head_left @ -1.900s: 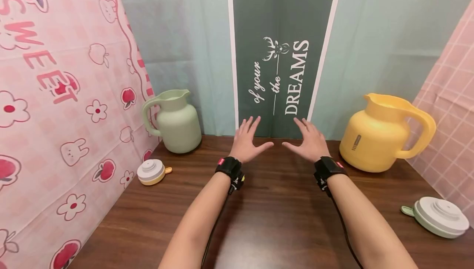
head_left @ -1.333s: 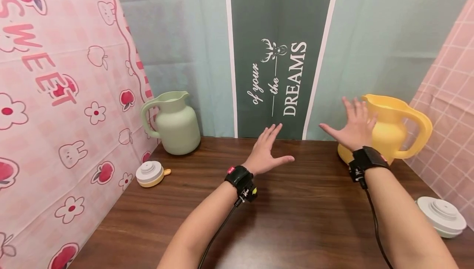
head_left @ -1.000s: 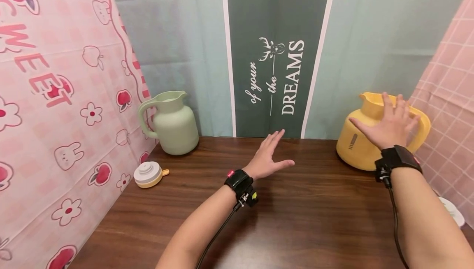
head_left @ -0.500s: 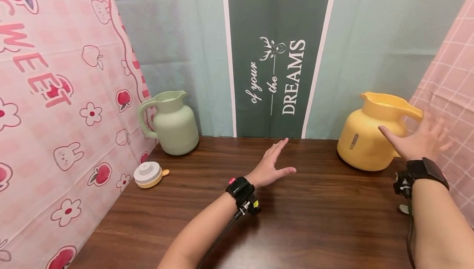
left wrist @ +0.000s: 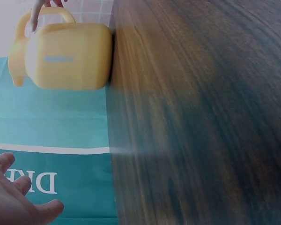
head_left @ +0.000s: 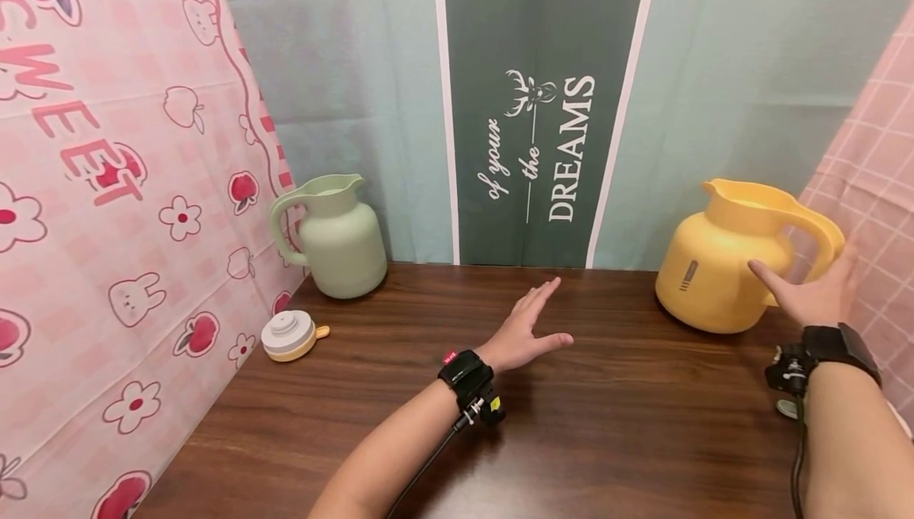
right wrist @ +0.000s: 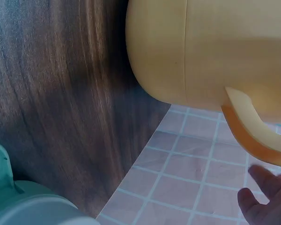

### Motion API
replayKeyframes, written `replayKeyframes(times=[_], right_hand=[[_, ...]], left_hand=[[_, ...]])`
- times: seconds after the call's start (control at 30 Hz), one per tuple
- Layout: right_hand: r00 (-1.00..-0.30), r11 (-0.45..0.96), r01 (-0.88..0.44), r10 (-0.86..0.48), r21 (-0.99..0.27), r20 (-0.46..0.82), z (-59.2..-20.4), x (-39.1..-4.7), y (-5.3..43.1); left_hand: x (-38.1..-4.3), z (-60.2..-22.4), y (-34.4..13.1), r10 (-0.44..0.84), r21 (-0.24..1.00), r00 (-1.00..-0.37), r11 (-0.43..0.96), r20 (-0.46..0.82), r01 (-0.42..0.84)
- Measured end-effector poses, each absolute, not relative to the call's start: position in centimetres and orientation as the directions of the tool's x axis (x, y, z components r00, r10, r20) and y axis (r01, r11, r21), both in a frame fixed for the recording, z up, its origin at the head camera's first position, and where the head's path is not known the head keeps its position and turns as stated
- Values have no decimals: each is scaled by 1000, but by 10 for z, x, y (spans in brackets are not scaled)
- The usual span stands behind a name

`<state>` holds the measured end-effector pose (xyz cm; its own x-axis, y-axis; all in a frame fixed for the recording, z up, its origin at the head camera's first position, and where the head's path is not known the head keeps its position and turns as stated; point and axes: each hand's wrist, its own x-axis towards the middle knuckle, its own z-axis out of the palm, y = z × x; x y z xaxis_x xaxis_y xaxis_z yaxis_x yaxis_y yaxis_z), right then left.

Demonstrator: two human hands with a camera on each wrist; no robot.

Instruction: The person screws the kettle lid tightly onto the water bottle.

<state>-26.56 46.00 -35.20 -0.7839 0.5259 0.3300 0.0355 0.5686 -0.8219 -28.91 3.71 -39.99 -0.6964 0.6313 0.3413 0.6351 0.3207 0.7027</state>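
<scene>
A yellow jug [head_left: 721, 273] with a wide spout stands upright without a lid at the back right, its handle [head_left: 821, 233] facing right. Beside that handle is my right hand [head_left: 814, 297], thumb spread from the fingers. In the right wrist view, the fingertips [right wrist: 262, 180] show a gap from the handle and hold nothing. My left hand [head_left: 520, 336] hovers over the middle of the table, fingers extended and nothing in it. Far to its left stands a pale green lidless jug [head_left: 343, 249]. In front of that jug lies a white lid [head_left: 288, 335] with a yellow rim and loop.
The brown wooden table [head_left: 607, 424] ends at a teal and dark green cloth [head_left: 535, 27] behind. Pink cloths [head_left: 128, 225] border both sides. A white lid with a green rim [right wrist: 33, 206] lies at the right, mostly hidden by my right forearm in the head view.
My right hand has travelled from the table's middle, past the front of the yellow jug, to its handle side. My left hand has shifted slightly right and nearer. Jugs and lids stay put.
</scene>
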Motion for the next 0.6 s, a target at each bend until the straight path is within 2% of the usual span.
replayKeyframes(times=[0.3,0.37,0.47,0.6], right_hand=[[-752,592,-120,470,-797,462,-355,-261,463],[-746,628,-109,462,-771,481,-355,-260,463],[-748,690,-22,469,-724,470,-355,-258,463],[-769,686,54,492,-725,409,-356,-259,461]], left_hand=[[-288,-404,35,628,718,-708,325,323,616],[-288,-404,35,624,720,-712,328,321,612],[-287,-404,35,620,721,-716,331,319,608],[-286,-405,34,619,719,-717,335,320,610]])
